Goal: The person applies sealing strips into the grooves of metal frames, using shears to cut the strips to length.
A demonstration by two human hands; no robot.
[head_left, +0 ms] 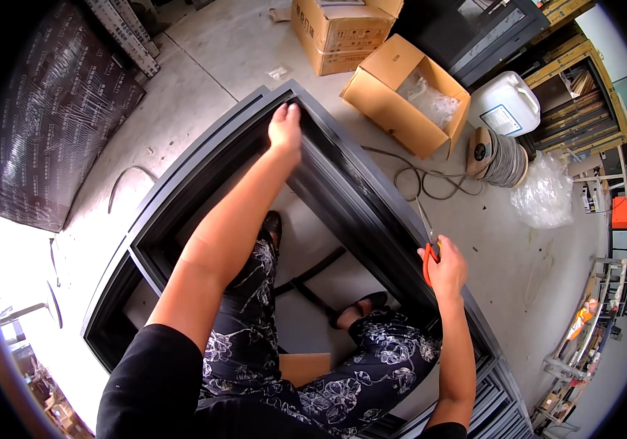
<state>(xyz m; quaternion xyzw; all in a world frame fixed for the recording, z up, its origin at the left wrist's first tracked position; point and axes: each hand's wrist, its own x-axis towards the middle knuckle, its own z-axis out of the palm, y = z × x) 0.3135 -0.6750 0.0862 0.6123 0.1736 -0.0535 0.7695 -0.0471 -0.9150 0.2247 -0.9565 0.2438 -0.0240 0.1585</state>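
A large dark grey metal frame (343,157) with a stepped, grooved profile surrounds my legs. At its far corner, my left hand (285,135) presses against the inner groove, fingers together. Anything thin under those fingertips is too small to make out. My right hand (447,272) is beside the frame's right rail, closed round the orange handles of a pair of scissors (430,256). Their metal blades point away from me, over the floor just outside the rail.
A spool of grey cord-like strip (500,157) lies at the right, its loose end (416,173) looping toward the frame. Nearby are a white jug (507,104), clear plastic wrap (544,194) and an open cardboard box (383,95). A wrapped dark panel (57,117) stands at the left.
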